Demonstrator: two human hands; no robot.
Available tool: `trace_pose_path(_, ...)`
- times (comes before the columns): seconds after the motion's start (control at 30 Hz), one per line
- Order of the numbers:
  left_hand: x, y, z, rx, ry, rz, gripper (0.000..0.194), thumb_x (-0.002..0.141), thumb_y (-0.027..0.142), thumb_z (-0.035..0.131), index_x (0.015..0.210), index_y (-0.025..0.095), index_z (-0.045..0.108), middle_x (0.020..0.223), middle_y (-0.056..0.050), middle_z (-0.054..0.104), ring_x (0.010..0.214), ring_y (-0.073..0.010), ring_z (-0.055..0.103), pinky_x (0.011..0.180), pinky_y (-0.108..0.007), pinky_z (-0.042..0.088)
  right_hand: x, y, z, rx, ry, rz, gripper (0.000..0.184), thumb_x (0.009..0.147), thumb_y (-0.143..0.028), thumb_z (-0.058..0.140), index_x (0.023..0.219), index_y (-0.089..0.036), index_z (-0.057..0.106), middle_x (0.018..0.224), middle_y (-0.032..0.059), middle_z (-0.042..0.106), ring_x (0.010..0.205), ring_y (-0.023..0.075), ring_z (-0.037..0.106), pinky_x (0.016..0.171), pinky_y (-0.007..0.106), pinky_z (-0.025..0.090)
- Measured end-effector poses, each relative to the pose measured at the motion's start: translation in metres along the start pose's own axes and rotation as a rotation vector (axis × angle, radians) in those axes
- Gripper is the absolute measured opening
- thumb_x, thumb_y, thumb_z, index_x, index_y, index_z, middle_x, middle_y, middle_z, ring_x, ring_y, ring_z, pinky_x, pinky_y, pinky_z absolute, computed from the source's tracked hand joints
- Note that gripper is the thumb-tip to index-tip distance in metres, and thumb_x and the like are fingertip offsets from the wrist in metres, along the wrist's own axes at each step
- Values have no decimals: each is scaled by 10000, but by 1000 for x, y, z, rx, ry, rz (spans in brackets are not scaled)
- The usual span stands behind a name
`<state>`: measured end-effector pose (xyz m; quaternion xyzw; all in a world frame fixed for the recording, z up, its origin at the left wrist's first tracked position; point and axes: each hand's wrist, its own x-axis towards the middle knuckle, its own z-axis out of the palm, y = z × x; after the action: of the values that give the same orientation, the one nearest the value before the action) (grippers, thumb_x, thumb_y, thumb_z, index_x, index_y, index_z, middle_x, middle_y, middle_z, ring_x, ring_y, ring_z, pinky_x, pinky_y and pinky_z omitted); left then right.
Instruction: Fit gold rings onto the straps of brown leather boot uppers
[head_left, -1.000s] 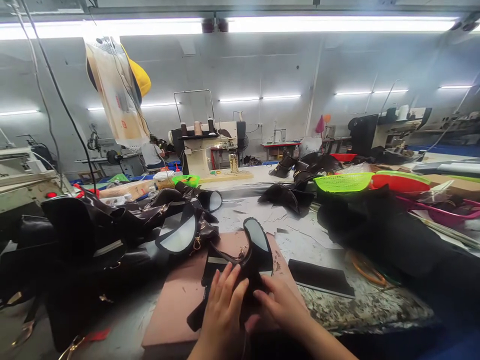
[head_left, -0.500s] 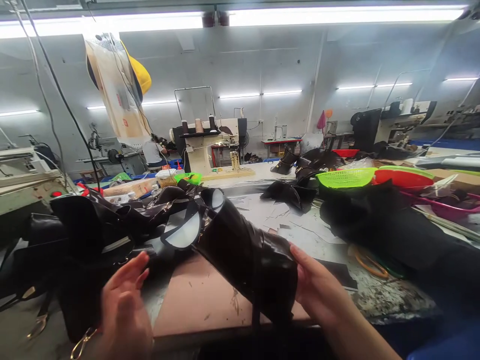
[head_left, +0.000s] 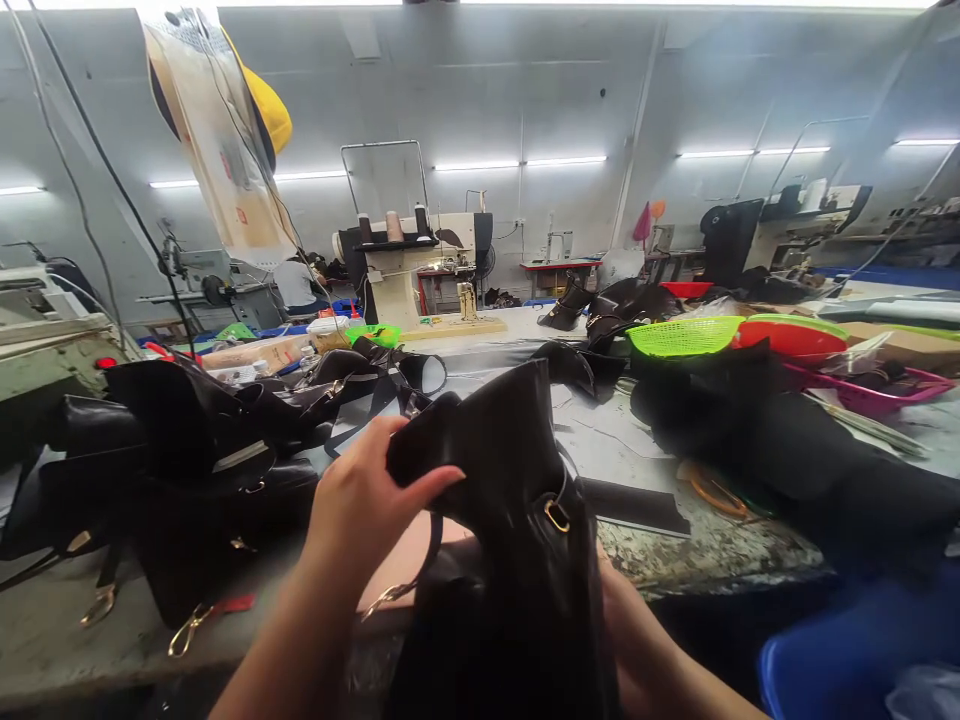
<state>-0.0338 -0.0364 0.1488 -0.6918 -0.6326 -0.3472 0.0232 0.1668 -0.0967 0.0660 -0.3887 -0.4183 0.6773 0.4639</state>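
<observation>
A dark brown leather bag (head_left: 502,500) stands upright close in front of me at the table's front edge, a gold ring showing near its upper right side. My left hand (head_left: 371,490) grips the upper left rim, thumb on the near face and fingers behind. At the lower right side, my right hand (head_left: 619,610) holds the bag; its fingers are mostly hidden behind the leather. A thin strap with a gold snap hook (head_left: 394,595) hangs at the left, over a pinkish board (head_left: 382,580) on the table.
More dark leather bags (head_left: 202,450) are heaped at the left, with gold hooks hanging. Black fabric (head_left: 787,450), a green basket (head_left: 682,338) and a purple basket (head_left: 892,392) lie at the right. A sewing machine (head_left: 397,270) stands behind; a blue bin (head_left: 817,660) sits at lower right.
The bag has swung from lying slanted over the table to upright and nearer me. My left hand has moved from open beside it to gripping its rim. The view has tilted slightly down.
</observation>
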Motion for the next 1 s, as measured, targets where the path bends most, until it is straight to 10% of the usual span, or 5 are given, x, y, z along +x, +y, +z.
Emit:
trace_pose_path(0.13,8,-24,38,-74,-453,18,465,674,453,638,1044,184,558,989,-96,650,936,-284,608,840,-406,458,-6,28,-26,-738,-193,107,257,727,-413,562,736,-178,667,729,54,671,818,247,605,753,330,461)
trace_pose_path(0.3,-41,-64,83,-342,-205,-64,548,753,410,556,1238,205,402,1445,-130,213,1293,-269,315,848,-360,488,-12,47,-76,-1106,71,158,195,710,-273,524,839,-181,638,837,96,674,768,256,608,746,369,443)
trace_pose_path(0.43,-82,-79,82,-539,136,-427,437,723,511,560,1007,187,483,1243,-136,444,1164,-286,454,799,-376,494,-5,48,-89,-665,297,-8,481,618,-402,670,1047,-215,559,1076,109,611,719,226,606,728,376,462)
trace_pose_path(0.67,-151,-83,82,-579,-416,-328,246,691,393,615,848,205,593,855,-64,658,832,-262,599,778,-359,457,19,35,-69,273,433,-152,489,553,-409,791,981,-270,601,910,12,653,866,196,602,709,294,468)
trace_pose_path(1.0,-141,-63,39,-1082,-297,-737,263,614,322,709,822,242,569,1194,-24,553,589,-117,603,533,-245,458,31,-7,-63,272,498,-422,385,596,-429,769,908,-256,623,613,-45,602,612,117,546,625,257,461)
